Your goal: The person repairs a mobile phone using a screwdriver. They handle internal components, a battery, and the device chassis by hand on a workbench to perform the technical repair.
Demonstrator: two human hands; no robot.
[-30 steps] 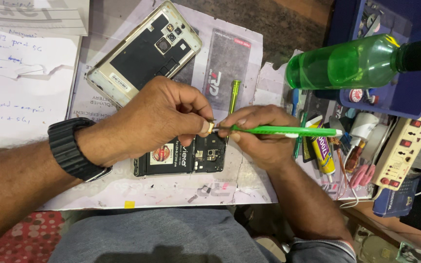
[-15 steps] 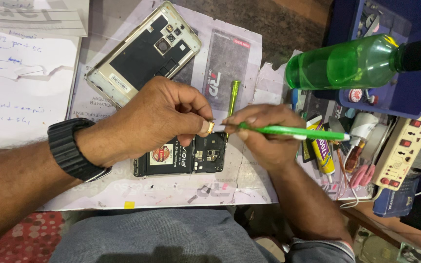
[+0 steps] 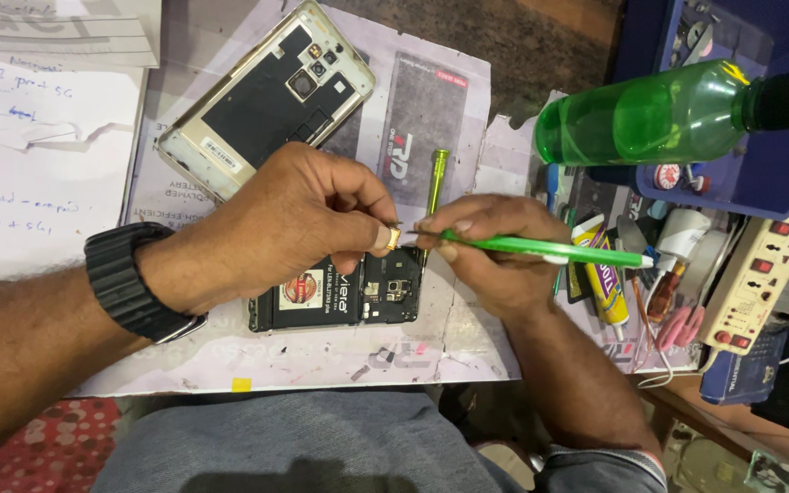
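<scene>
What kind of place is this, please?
Most likely a small phone repair bench. An opened phone lies under the hands, a removed phone frame lies beside it, and the right hand holds a green tool against a tiny part pinched by the left hand.

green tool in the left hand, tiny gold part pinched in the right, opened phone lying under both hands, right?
The hands are swapped. In the head view the right hand holds the green tool, and the left hand pinches the tiny gold part. The opened phone does lie under both hands.
</scene>
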